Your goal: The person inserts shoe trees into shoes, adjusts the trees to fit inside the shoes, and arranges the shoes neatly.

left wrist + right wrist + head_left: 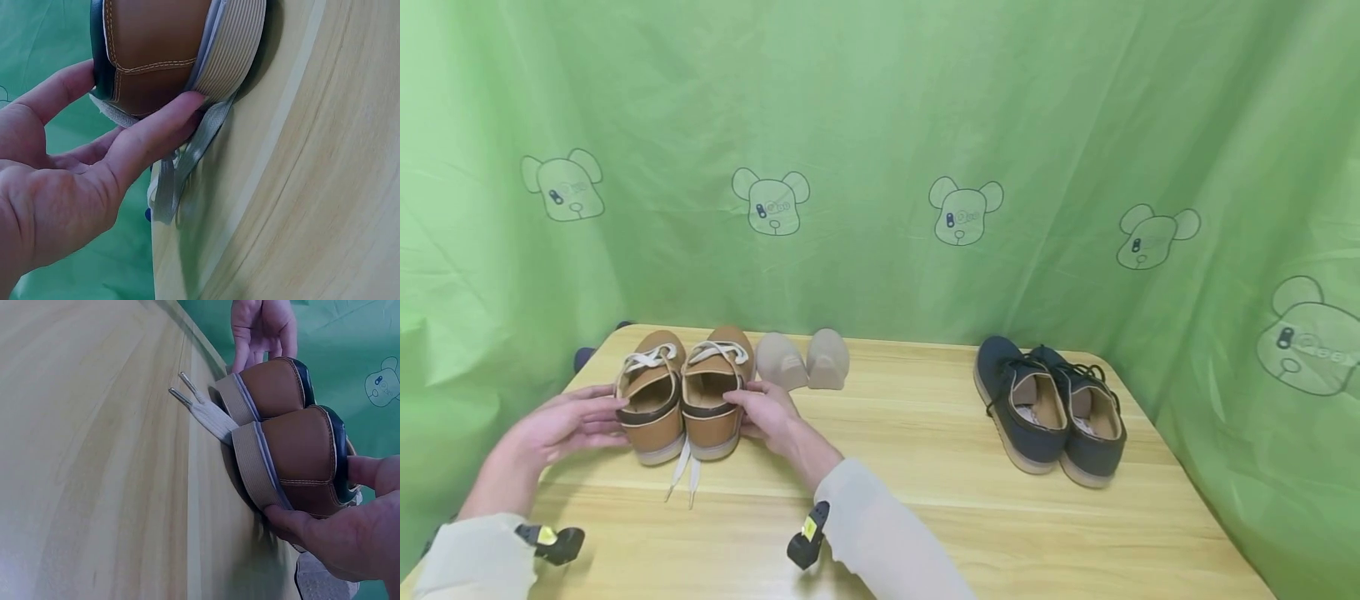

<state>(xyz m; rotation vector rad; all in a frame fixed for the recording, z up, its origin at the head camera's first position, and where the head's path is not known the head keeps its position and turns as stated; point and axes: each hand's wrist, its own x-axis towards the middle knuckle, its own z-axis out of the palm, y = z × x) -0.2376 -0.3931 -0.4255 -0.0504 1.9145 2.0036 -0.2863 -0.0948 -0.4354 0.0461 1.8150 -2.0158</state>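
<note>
A pair of brown shoes with white laces stands side by side at the table's left, heels toward me. My left hand [576, 423] touches the outer side of the left brown shoe [655, 429], fingers rather straight; in the left wrist view one fingertip meets the dark collar and another the ribbed sole. My right hand [771, 415] grips the right brown shoe [711, 433], thumb over the collar's edge and fingers low along the outer side. White lace ends [209, 415] trail from between the heels onto the table.
Two pale grey shoe inserts [827, 358] lie right of the brown pair, near the back edge. A pair of dark navy shoes [1037, 408] with dark laces stands at the right of the wooden table [895, 467]. A green curtain [865, 275] hangs behind.
</note>
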